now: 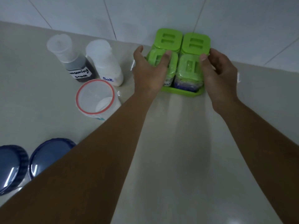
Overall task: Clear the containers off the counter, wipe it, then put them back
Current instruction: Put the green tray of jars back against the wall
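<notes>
Green plastic tray w/ four green-lidded square jars sits at back of pale desk, against white tiled wall. Left hand and right hand cup its two sides, fingers half-curled over front lids; firm grip or just touching, can't tell. Salt bottle stands just left.

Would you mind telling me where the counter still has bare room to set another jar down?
The widest bare patch is the counter in front of the green tray, between the forearms. It is also bare right of the right hand. The left is crowded: sauce bottle, salt bottle, clear tub and two blue lids.
</notes>
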